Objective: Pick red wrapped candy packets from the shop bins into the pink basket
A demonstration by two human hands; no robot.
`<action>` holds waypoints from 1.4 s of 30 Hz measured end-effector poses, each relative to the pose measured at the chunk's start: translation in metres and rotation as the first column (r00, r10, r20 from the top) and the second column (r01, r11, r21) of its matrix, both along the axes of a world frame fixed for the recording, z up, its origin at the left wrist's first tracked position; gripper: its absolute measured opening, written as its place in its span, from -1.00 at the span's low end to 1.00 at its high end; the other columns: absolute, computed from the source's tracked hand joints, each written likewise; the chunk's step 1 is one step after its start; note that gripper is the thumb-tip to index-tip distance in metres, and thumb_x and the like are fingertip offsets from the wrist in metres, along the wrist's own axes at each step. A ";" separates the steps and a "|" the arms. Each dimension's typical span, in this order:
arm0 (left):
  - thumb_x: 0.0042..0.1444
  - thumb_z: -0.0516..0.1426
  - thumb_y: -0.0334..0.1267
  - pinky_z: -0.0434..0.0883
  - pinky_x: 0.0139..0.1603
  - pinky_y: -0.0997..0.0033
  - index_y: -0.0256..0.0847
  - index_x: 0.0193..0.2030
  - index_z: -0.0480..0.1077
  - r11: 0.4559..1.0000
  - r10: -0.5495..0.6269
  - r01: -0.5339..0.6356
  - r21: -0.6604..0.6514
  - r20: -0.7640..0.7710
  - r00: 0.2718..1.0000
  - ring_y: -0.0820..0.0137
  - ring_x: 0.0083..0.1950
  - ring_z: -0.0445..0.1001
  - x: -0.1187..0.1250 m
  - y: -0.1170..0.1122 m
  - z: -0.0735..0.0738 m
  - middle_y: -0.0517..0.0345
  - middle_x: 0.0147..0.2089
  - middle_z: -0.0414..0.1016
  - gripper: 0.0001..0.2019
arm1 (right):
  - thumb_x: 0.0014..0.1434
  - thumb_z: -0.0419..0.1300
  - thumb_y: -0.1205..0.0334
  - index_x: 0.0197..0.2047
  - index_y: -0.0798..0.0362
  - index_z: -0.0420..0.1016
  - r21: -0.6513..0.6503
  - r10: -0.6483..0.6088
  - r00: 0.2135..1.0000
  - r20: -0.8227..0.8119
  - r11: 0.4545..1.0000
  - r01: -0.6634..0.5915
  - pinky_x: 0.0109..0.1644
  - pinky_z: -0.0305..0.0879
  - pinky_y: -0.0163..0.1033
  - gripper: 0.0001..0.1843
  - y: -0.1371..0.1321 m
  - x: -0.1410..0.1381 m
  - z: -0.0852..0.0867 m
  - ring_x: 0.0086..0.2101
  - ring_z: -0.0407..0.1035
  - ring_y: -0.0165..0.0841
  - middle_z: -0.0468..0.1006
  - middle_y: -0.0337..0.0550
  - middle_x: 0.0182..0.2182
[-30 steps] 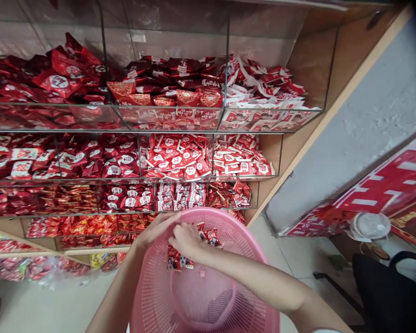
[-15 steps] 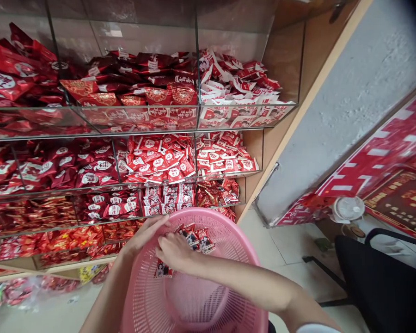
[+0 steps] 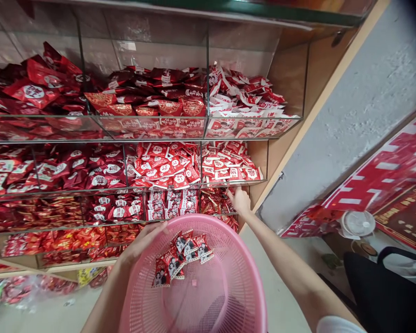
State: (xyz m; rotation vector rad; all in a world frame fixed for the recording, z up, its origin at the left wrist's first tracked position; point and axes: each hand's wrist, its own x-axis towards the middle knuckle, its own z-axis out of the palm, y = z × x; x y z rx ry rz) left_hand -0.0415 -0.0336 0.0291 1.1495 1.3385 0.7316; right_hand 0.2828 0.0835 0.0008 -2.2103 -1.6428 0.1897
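The left hand (image 3: 142, 243) clamps the rim of a round pink plastic mesh basket (image 3: 225, 231) holding red-and-white packets (image 3: 180, 256), while the right hand (image 3: 240, 202), its grip impossible to tell, reaches the front edge of a clear acrylic bin of red-gold wrapped sweets (image 3: 213, 202).

we get bright, even indoor light with no clear source and only soft shadows. glare streaks the glass shelves (image 3: 152, 127), the red banner (image 3: 377, 178) at right blurs, the basket (image 3: 235, 296) bows at the bottom edge, and the upper right corner falls dark.
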 end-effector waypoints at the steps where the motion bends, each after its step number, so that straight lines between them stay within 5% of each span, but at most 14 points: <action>1: -0.04 0.11 0.12 0.32 -0.29 0.40 -0.26 -0.40 0.46 1.000 0.012 -0.011 0.005 -0.032 0.999 0.38 -0.35 0.38 -0.001 0.000 0.000 0.15 -0.39 0.46 -0.58 | 0.22 -0.05 -0.06 0.04 0.18 0.32 -0.013 -0.010 1.000 0.018 1.000 0.011 -0.21 0.24 -0.22 -0.47 0.006 -0.002 -0.002 -0.21 0.44 -0.17 0.53 0.17 -0.21; 5: -0.02 0.08 0.12 0.30 -0.17 0.39 -0.26 -0.43 0.48 0.997 0.019 -0.010 0.074 -0.124 0.992 0.33 -0.22 0.39 -0.006 -0.002 0.000 0.10 -0.25 0.48 -0.57 | 0.22 -0.03 -0.02 -0.06 0.17 0.43 -0.040 0.023 0.999 0.029 0.999 -0.022 -0.11 0.24 -0.21 -0.54 0.019 -0.011 -0.007 -0.13 0.43 -0.16 0.51 0.19 -0.18; 13: 0.02 0.04 0.14 0.31 -0.23 0.39 -0.27 -0.44 0.46 0.995 -0.049 0.056 0.086 -0.086 0.995 0.34 -0.30 0.39 -0.011 -0.003 -0.005 0.10 -0.36 0.48 -0.54 | 0.19 -0.02 0.15 0.02 0.18 0.36 -0.015 -0.010 1.000 -0.004 1.000 0.010 -0.14 0.27 -0.13 -0.59 0.014 0.008 -0.017 -0.18 0.44 -0.11 0.53 0.18 -0.25; 18: -0.01 0.08 0.12 0.26 -0.03 0.40 -0.22 -0.50 0.49 0.986 -0.014 0.034 0.162 -0.123 0.992 0.29 -0.15 0.40 -0.006 0.000 -0.002 0.11 -0.25 0.52 -0.58 | 0.17 -0.05 0.18 0.07 0.15 0.26 0.132 -0.033 0.966 -0.258 0.989 0.069 -0.26 0.31 -0.24 -0.58 -0.005 0.019 -0.027 -0.33 0.47 -0.24 0.53 0.05 -0.31; 21: -0.02 0.09 0.13 0.28 -0.07 0.39 -0.23 -0.49 0.50 0.989 -0.016 0.033 0.147 -0.117 0.993 0.28 -0.18 0.40 -0.004 0.003 -0.005 0.10 -0.30 0.51 -0.57 | 0.15 -0.07 0.16 0.06 0.13 0.20 0.205 0.059 0.831 -0.552 0.976 0.067 -0.51 0.29 -0.32 -0.57 -0.024 0.022 -0.035 -0.53 0.44 -0.35 0.50 -0.08 -0.36; 25: -0.03 0.10 0.12 0.29 -0.30 0.43 -0.27 -0.45 0.48 0.996 -0.057 0.057 0.061 -0.003 0.998 0.40 -0.40 0.36 -0.001 0.006 -0.009 0.15 -0.41 0.47 -0.57 | 0.07 0.05 0.11 0.02 0.07 0.19 0.300 0.217 0.545 -0.810 0.951 0.068 -0.65 0.24 -0.33 -0.56 -0.058 0.018 -0.034 -0.65 0.36 -0.38 0.43 -0.25 -0.50; 31: -0.03 0.12 0.12 0.26 -0.40 0.46 -0.28 -0.32 0.50 0.997 -0.077 0.077 0.008 0.100 0.992 0.44 -0.47 0.34 0.006 0.005 -0.009 0.17 -0.48 0.46 -0.56 | 0.14 0.07 0.01 0.10 0.02 0.11 0.358 0.371 0.482 -0.794 0.926 -0.122 -0.62 0.24 -0.35 -0.50 -0.100 0.003 -0.013 -0.65 0.33 -0.40 0.37 -0.37 -0.63; 37: -0.01 0.13 0.09 0.25 -0.41 0.49 -0.27 -0.31 0.49 0.999 -0.041 0.039 0.024 0.081 0.996 0.46 -0.44 0.34 0.004 0.004 -0.011 0.16 -0.42 0.47 -0.59 | 0.17 0.03 -0.04 -0.16 0.06 0.33 0.315 0.449 0.527 -0.721 0.891 -0.327 -0.57 0.15 -0.37 -0.66 -0.116 -0.009 0.008 -0.66 0.27 -0.46 0.37 -0.33 -0.61; 42: -0.05 0.14 0.11 0.28 -0.39 0.47 -0.28 -0.36 0.47 1.000 -0.008 0.008 0.005 0.067 0.998 0.44 -0.43 0.36 0.003 0.002 -0.008 0.15 -0.41 0.47 -0.58 | 0.23 -0.06 -0.01 -0.21 0.04 0.43 0.166 0.609 0.563 -0.559 0.748 -0.643 -0.40 0.23 -0.34 -0.64 -0.122 -0.021 0.016 -0.53 0.30 -0.43 0.48 -0.22 -0.46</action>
